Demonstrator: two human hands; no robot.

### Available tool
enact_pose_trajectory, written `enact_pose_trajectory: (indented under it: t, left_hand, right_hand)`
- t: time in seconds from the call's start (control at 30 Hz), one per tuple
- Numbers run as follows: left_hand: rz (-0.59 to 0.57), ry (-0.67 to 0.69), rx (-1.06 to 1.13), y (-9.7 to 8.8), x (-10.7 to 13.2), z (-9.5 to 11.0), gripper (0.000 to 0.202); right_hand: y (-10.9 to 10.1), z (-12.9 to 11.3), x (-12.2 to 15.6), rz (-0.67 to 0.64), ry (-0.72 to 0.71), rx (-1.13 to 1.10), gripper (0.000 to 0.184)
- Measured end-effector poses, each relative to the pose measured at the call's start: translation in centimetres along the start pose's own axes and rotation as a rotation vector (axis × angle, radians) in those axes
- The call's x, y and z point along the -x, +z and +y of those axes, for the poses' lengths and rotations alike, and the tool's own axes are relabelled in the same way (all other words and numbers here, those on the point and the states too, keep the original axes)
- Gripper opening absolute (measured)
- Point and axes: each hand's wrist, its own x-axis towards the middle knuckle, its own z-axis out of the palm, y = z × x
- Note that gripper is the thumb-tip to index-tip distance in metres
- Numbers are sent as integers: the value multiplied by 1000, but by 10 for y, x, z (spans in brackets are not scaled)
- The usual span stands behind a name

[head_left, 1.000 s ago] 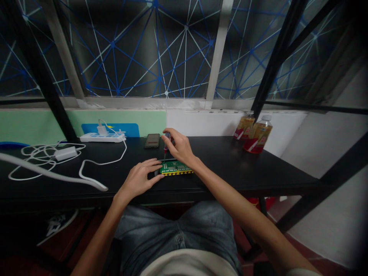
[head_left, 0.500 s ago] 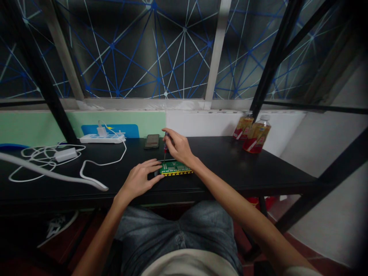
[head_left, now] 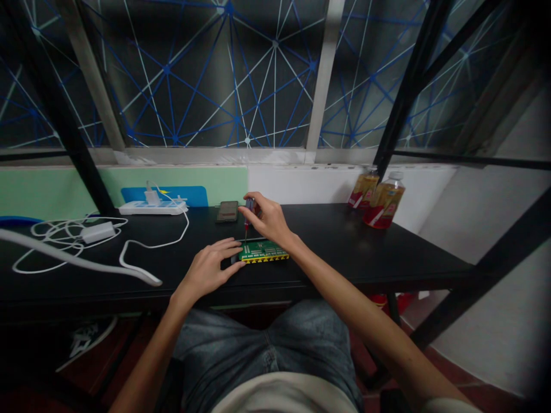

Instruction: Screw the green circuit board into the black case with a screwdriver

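A green circuit board [head_left: 263,249] with a yellow and black strip along its near edge lies on the black table. My left hand [head_left: 210,266] grips its left end, fingers at the far side and thumb at the near corner. Above the board's left part, my right hand [head_left: 268,218] holds a small screwdriver [head_left: 247,226] with a red and dark handle. The screwdriver stands nearly upright, its tip down at the board's far left corner. Whether the tip sits in a screw is too small to tell.
Behind the board lies a flat grey-brown device or case [head_left: 227,210]. A white power strip [head_left: 152,207], a white adapter [head_left: 98,232] and looped cables spread over the left. Two bottles of amber drink [head_left: 384,202] stand at the back right by a black frame post [head_left: 402,100].
The right hand's fingers have shifted round the screwdriver's handle, the index finger coming off its top and more of the handle showing. My left hand and the board stay put.
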Motion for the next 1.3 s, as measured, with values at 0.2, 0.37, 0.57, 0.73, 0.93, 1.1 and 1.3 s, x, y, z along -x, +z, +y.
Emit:
enact_pose_trajectory:
  t: [0.2,0.37,0.57,0.73,0.93,1.1,1.3]
  left_hand:
    - [1,3,-1,1,1,0,37]
    - [4,10,-8,3,2,-2,38]
    - [18,21,8,2,1,-3,36]
    - [17,16,13,1,1,-2,37]
    - [15,15,18,2,1,-1,37]
    - [17,11,21,1,0,0,35]
    - [11,20,23,1,0,-1,36]
  right_hand:
    - [4,6,1,-5,9,-88,33]
    - [2,6,1,13,-20,-61,35]
    - [0,5,-1,-25,0,-91,35]
    - [0,6,0,-5,24,-2,35]
    - [-4,3,0,-11,40,-45,36]
    - [-4,9,-1,0,26,-68,37]
    - [1,22,-2,-90,166,-213,41]
